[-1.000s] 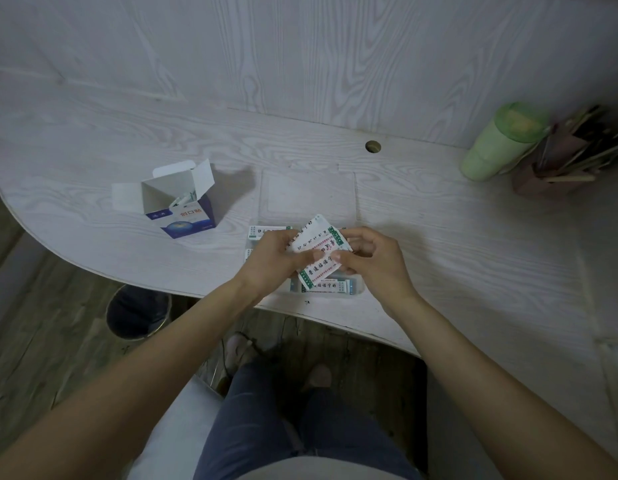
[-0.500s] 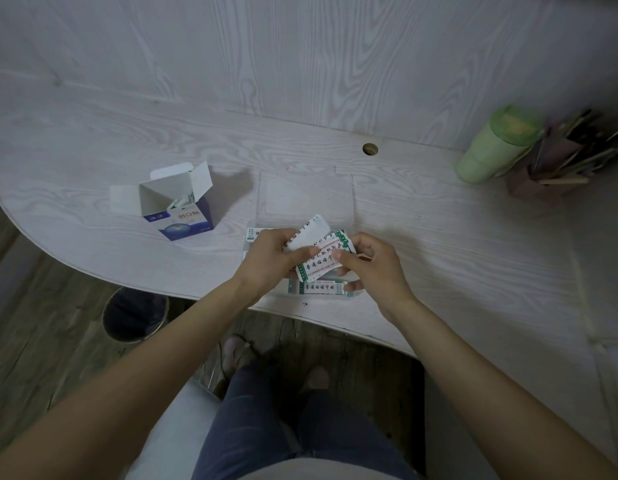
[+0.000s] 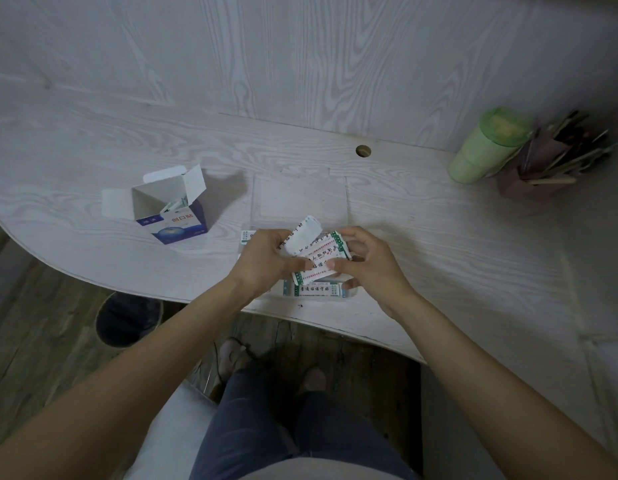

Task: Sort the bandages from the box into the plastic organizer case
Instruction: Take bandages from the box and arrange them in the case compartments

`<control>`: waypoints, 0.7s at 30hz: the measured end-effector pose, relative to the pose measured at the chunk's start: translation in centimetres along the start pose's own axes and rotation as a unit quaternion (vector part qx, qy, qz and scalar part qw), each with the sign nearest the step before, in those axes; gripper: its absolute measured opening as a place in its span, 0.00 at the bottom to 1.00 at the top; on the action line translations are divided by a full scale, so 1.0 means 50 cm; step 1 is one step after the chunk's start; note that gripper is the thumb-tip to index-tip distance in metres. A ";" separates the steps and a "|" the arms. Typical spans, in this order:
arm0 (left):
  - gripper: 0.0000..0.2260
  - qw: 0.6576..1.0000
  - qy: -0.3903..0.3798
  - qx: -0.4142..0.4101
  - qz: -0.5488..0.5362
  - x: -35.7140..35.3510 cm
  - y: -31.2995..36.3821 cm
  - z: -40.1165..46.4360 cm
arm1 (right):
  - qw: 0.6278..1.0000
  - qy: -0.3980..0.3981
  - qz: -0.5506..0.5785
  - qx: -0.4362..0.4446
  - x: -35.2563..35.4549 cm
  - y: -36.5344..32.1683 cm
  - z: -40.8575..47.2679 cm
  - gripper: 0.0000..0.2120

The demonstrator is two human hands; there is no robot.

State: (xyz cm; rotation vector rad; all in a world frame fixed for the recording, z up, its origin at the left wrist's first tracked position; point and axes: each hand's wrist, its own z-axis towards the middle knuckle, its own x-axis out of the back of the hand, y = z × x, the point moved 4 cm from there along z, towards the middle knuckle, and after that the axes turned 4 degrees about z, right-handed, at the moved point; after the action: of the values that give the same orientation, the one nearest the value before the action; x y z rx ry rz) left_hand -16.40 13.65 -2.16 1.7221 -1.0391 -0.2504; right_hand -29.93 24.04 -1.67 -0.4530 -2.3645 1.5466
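Observation:
My left hand [image 3: 266, 261] grips a fanned stack of wrapped bandages [image 3: 319, 252] above the clear plastic organizer case [image 3: 300, 202], whose lid lies open toward the wall. My right hand [image 3: 366, 263] pinches the lower right bandage of the stack between thumb and fingers. One white bandage sticks up at the back of the fan. More bandages [image 3: 316, 291] lie in the case below the hands, and another shows left of my left hand. The blue and white bandage box [image 3: 175, 216] stands open at the left with bandages inside.
A green cup [image 3: 484, 150] and a holder full of sticks [image 3: 543, 168] stand at the back right against the wall. A cable hole [image 3: 363, 151] is in the tabletop. The table's curved front edge runs just below the case. A dark bin [image 3: 127, 318] sits on the floor.
The bandages in my hands have fanned apart: one white bandage has slid up and left out of the stack, while my right hand's pinch moved slightly lower on the front bandage.

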 end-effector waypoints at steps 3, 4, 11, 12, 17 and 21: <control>0.14 1.000 -0.012 -0.005 0.000 -0.001 0.000 0.000 | 0.997 -0.011 -0.051 0.052 -0.002 -0.014 -0.002 0.18; 0.14 1.000 -0.015 -0.005 -0.001 -0.002 -0.001 0.000 | 0.996 -0.007 -0.059 0.064 -0.003 -0.016 -0.003 0.16; 0.09 0.999 -0.030 -0.011 -0.018 -0.003 -0.017 -0.003 | 0.992 0.027 -0.101 0.075 -0.007 0.010 -0.001 0.09; 0.08 0.999 -0.028 -0.006 -0.036 -0.002 -0.024 -0.003 | 0.993 0.035 -0.096 0.066 -0.005 0.017 0.002 0.08; 0.07 0.993 0.028 0.035 -0.106 0.012 -0.061 0.007 | 0.991 0.104 -0.074 0.029 0.011 0.061 0.016 0.06; 0.09 0.998 0.038 0.034 -0.038 0.012 -0.076 0.012 | 0.987 0.103 -0.122 0.022 0.006 0.104 0.018 0.07</control>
State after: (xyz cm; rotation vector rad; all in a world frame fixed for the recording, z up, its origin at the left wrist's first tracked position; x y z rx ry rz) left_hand -14.41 13.04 -5.47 1.8211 -0.9367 -0.1989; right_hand -29.99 25.38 -6.76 -0.2859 -2.1350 1.3682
